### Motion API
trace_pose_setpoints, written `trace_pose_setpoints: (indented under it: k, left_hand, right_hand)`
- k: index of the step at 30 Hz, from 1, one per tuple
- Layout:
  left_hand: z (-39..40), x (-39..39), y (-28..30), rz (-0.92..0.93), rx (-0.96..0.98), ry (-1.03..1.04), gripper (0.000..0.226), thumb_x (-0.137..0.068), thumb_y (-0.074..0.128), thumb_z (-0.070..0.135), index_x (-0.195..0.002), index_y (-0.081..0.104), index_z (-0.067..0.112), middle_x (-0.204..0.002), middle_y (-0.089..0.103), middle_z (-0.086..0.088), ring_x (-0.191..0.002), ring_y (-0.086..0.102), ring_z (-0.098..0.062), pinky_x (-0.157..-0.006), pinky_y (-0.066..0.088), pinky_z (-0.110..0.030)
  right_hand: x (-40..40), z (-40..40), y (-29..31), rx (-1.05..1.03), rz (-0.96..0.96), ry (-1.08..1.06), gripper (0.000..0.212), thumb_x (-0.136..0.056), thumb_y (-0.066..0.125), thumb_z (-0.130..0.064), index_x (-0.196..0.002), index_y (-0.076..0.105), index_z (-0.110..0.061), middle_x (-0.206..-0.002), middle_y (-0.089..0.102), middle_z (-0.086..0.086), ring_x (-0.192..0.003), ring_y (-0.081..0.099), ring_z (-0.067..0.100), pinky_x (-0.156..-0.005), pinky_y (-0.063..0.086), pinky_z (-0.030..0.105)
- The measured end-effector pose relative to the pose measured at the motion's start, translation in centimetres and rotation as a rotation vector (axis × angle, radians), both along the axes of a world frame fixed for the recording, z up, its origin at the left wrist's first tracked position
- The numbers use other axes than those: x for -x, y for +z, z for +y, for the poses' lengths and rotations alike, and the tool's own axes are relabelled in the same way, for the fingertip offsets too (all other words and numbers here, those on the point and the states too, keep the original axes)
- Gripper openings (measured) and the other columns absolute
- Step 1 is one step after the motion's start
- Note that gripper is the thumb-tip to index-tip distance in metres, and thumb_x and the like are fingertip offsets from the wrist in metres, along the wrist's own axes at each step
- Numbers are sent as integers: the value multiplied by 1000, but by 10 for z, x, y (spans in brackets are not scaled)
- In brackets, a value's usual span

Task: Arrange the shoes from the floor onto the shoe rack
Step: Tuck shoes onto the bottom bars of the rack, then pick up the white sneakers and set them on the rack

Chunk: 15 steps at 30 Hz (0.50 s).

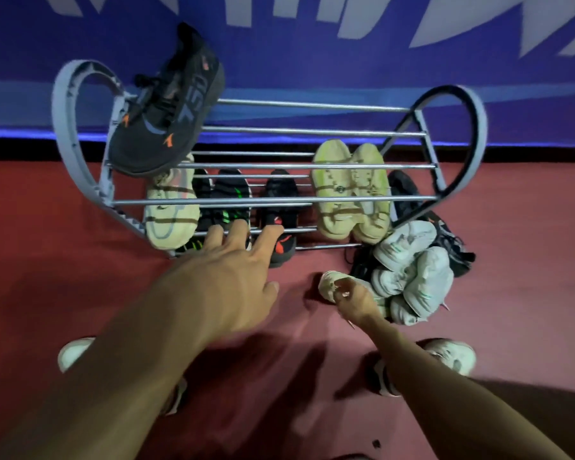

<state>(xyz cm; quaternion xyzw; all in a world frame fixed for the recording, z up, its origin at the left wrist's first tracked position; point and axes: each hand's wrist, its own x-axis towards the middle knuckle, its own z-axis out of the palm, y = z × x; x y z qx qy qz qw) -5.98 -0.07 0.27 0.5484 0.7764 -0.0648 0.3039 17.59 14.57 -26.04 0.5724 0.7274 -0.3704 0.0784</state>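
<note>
The fingers of the left hand (233, 277) are spread wide and straight, their tips laid at the front rail of the shoe rack (312, 166), over the black shoe with green stripes (229, 200) and the black shoe with red marks (279, 210). Nothing is gripped by this hand. The fingers of the right hand (349, 298) are curled and pinched on the heel edge of a pale cream shoe (329, 285) that lies on the red floor (80, 287), just in front of the rack; only a small part of this shoe is seen, so its long axis cannot be told with certainty.

On the lower tier, shoes are set with their long axes running front to back, across the rails: a cream shoe (170, 207) at the left, the two black shoes in the middle, and a yellow-green pair (349, 190) side by side at the right. On the top tier, at the left end, a black sneaker with orange accents (166, 107) is laid on a slant, its toe towards the front left and its heel raised towards the blue wall (312, 61).

At the rack's right foot, a heap of pale grey-white shoes (412, 270) is piled against dark shoes (452, 244), touching the shoe being pinched. The person's own white shoes (452, 356) are seen near the bottom.
</note>
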Motion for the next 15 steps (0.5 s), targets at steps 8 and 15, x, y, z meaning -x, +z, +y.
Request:
trace_pose_setpoints:
  k: [8, 15]
  left_hand:
    - [29, -41, -10, 20, 76, -113, 68, -99, 40, 55, -150, -4, 44, -148, 20, 1, -137, 28, -25, -108, 40, -45]
    - [44, -53, -27, 54, 122, -135, 72, -98, 42, 55, -154, -3, 42, -149, 22, 3, -130, 34, -22, -106, 39, -38]
  right_hand:
    - [-123, 86, 33, -350, -74, -198, 36, -85, 64, -14, -119, 62, -5, -107, 66, 23, -101, 61, 41, -90, 50, 45]
    - [-105, 151, 27, -171, -258, 10, 84, -89, 69, -32, -156, 25, -7, -152, 29, 25, -136, 35, 49, -115, 27, 51]
